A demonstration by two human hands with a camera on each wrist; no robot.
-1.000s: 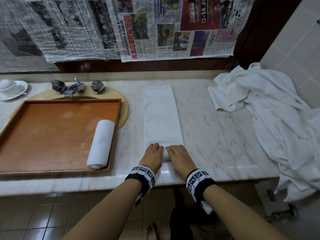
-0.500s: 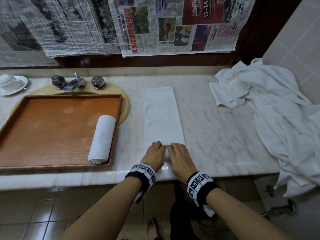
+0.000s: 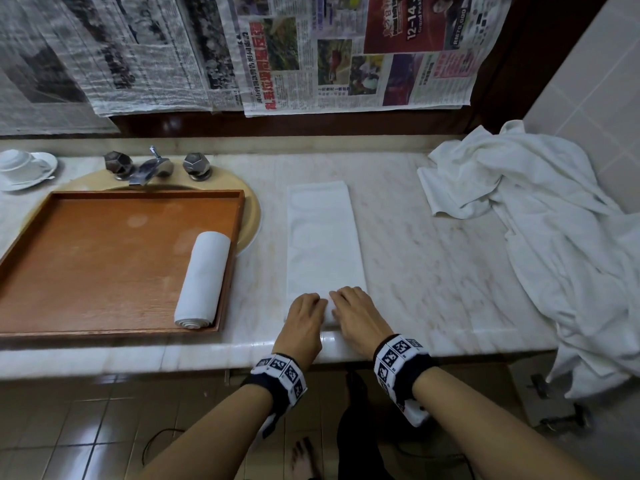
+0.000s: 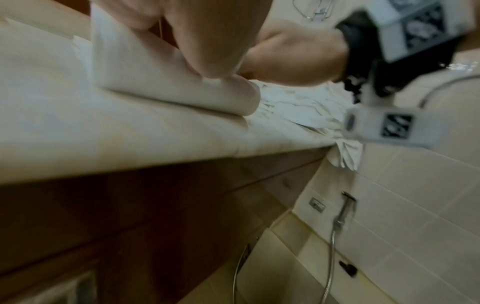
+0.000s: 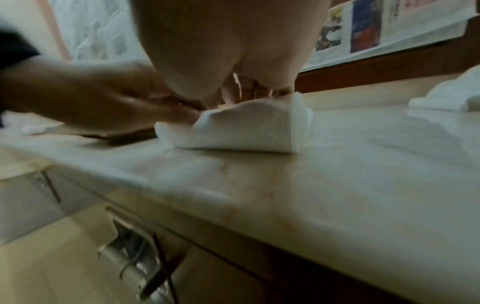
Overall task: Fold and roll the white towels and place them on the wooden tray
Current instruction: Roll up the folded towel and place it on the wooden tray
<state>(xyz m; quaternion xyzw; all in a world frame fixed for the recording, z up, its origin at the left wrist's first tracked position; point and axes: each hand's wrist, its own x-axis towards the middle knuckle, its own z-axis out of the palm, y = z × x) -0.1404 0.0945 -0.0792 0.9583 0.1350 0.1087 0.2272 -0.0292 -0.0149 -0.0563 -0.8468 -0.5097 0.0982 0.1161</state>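
Note:
A white towel point(image 3: 323, 237), folded into a long strip, lies on the marble counter and points away from me. Its near end is turned up into a small roll point(image 5: 249, 127). My left hand point(image 3: 304, 317) and right hand point(image 3: 356, 313) sit side by side on that roll, fingers curled over it. In the left wrist view the roll point(image 4: 168, 82) lies under my fingers. A finished rolled towel point(image 3: 202, 278) lies along the right side of the wooden tray point(image 3: 104, 258).
A heap of loose white towels point(image 3: 554, 230) covers the counter's right end and hangs over its edge. The tray sits over the sink, below the faucet point(image 3: 152, 166). A cup and saucer point(image 3: 24, 168) stand at the far left. Newspapers cover the wall.
Both hands have crept forward along the strip, and its near end has curled up into a small roll beneath them.

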